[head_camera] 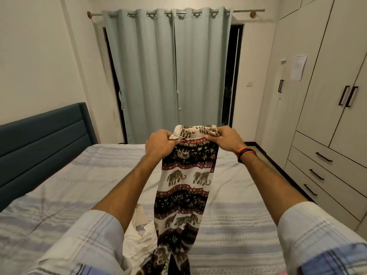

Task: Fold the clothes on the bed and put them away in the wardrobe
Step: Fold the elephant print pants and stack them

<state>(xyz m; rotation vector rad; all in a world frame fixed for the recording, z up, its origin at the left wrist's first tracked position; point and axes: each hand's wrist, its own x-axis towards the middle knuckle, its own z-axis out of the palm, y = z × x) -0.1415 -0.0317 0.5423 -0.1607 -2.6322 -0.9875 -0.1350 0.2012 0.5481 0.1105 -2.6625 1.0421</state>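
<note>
at the far left the dark blue padded headboard (42, 144) stands against the white wall, and the bed (65, 187) with its pale striped sheet spreads out below me. my left hand (159, 144) is raised over the bed, fingers curled tight round the left end of the waistband of the elephant-print trousers (185, 187). the trousers hang straight down from that band, black, white and red bands of elephants, their lower end dropping out of sight at the bottom edge between my arms. just left of the hanging legs a crumpled cream-white garment (139, 233) lies on the sheet near me, touching or nearly touching the trousers; i cannot tell which. behind the trousers the pale green curtains (168, 72) hang drawn together from a rod on the far wall. my right hand (224, 140) clamps the other end of the waistband, thumb and fingers pinched over the gathered cloth, level with my left and close beside it. on that wrist sits an orange and black wristband (246, 152). at the far right the wardrobe (327, 100) stands with doors closed, black handles showing, a sheet of paper (298, 67) stuck on one door, and three drawers (317, 171) below.
</note>
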